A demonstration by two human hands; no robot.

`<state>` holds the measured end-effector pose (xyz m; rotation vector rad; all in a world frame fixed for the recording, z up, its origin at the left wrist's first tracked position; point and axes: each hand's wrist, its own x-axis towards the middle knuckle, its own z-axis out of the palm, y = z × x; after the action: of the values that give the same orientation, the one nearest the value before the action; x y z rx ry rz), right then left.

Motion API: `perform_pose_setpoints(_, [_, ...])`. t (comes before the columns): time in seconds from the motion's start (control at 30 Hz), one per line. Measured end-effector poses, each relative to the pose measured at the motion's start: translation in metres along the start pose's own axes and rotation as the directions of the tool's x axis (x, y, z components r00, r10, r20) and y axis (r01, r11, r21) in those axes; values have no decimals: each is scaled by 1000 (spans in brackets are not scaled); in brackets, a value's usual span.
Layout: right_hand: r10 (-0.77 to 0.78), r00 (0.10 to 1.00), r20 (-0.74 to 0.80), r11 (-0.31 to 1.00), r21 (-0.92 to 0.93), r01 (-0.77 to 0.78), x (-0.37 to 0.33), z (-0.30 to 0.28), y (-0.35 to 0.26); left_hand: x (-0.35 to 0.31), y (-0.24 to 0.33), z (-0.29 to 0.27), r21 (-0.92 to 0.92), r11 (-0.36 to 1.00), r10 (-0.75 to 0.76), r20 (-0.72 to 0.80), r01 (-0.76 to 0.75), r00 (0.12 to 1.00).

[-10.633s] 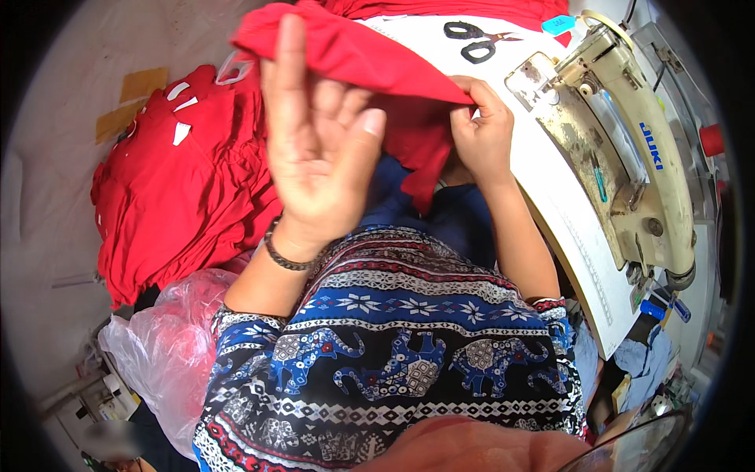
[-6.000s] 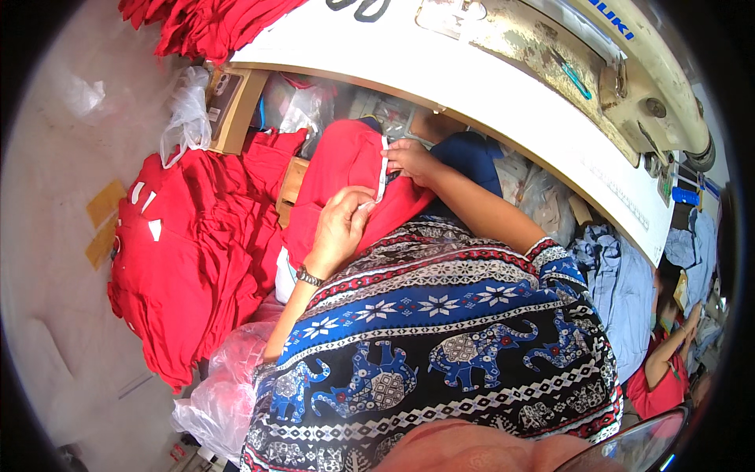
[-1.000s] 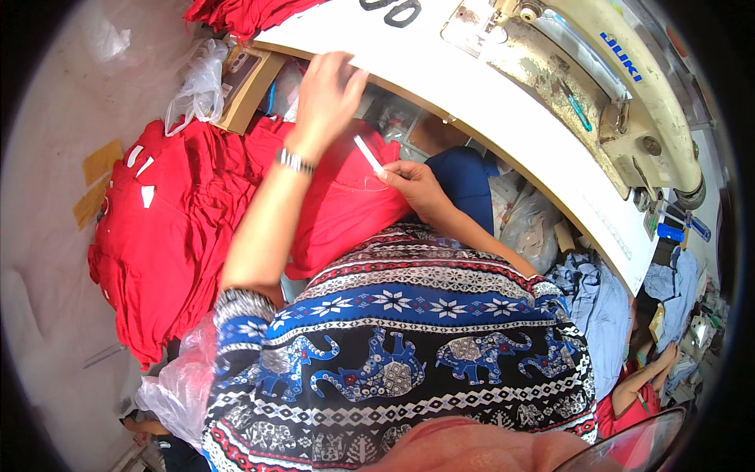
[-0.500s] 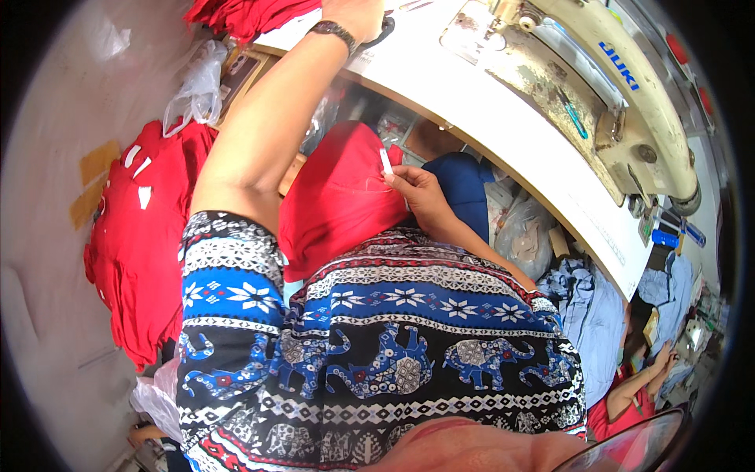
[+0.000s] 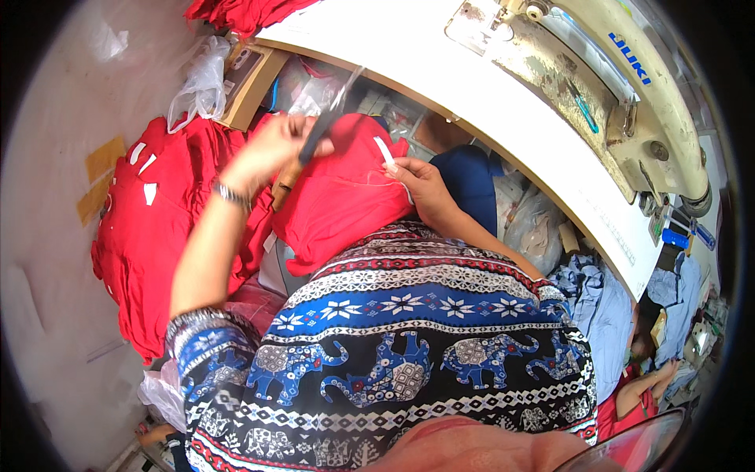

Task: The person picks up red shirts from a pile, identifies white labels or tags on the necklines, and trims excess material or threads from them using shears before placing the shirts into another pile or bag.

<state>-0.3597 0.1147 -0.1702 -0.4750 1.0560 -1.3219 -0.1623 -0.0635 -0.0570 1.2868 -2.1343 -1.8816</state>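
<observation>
My left hand [image 5: 271, 149] is raised over the left side of my lap, its fingers closed on black-handled scissors [image 5: 321, 132]. Their blurred metal blades point up and away toward the table edge. A red garment [image 5: 338, 197] lies bunched across my lap. From its far right part sticks up a small white fabric label [image 5: 383, 149], which my right hand [image 5: 421, 185] pinches between thumb and fingertips. A thin pale thread trails over the red cloth beside those fingers. The scissors are apart from the label.
A white table [image 5: 377, 43] carries a sewing machine [image 5: 629, 118] and a teal thread snipper [image 5: 586, 114]. A heap of red garments [image 5: 173, 244] sits at left, below a plastic bag [image 5: 206, 79] and an open wooden drawer [image 5: 259, 86]. Light-blue cloth [image 5: 594, 322] lies right, near another person's arm [image 5: 641, 389].
My left hand has come back from the tabletop toward my lap, carrying the scissors. My right hand still pinches the label. The view has shifted slightly.
</observation>
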Motion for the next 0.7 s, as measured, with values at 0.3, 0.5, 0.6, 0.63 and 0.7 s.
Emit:
perform_pose_setpoints(0.3, [-18, 999, 30, 1000, -24, 18, 3, 1, 3, -98, -56, 56, 188, 982, 10, 30, -15, 1000])
perform_pose_setpoints(0.5, [-29, 997, 75, 999, -36, 31, 1, 2, 3, -92, -42, 68, 366, 930, -30, 90, -5, 996])
perform_pose_setpoints(0.6, [-40, 996, 79, 997, -61, 45, -1, 2, 2, -87, -42, 74, 417, 909, -4, 67, -24, 998])
perform_pose_setpoints(0.63, [-45, 996, 81, 996, -75, 51, -2, 2, 1, -85, -43, 74, 416, 909, 1, 70, -30, 998])
perform_pose_setpoints(0.7, [-41, 993, 111, 993, -110, 53, -2, 1, 2, -84, -45, 76, 414, 910, 9, 73, -38, 997])
